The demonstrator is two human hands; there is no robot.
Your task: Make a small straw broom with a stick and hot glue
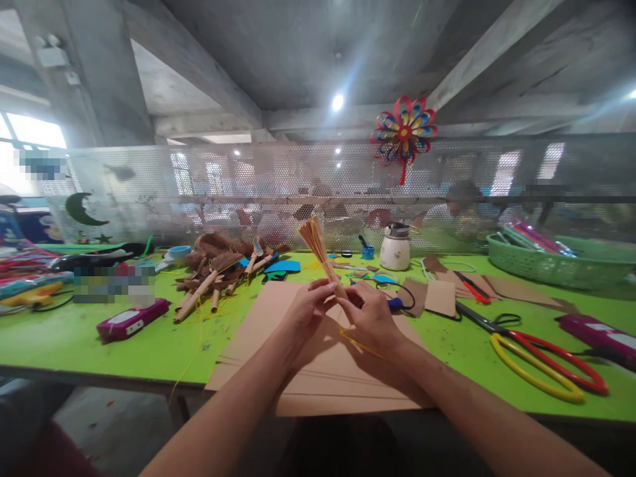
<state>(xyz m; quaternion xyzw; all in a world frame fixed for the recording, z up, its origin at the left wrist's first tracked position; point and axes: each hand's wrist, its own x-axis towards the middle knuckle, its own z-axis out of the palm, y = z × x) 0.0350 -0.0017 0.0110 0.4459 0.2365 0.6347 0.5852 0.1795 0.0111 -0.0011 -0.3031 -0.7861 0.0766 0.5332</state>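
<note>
A small broom-like bundle of light brown paper [320,250] is held up over the table, its frayed end fanned out at the upper left. My left hand [307,315] grips it from the left, thumb and fingers closed near its lower part. From the right, my right hand [370,315] pinches the bottom end. A yellow string [365,346] trails below my right hand, and a yellow strand also crosses the fanned end. Under both hands lies a stack of brown paper sheets [258,324].
Large scissors [534,371] with red and yellow handles lie right. A pile of brown rolls and scraps [213,265] sits left, near a purple power strip [133,320]. Behind stand a white jar [395,250], a green basket [561,265] and a perforated partition [268,172].
</note>
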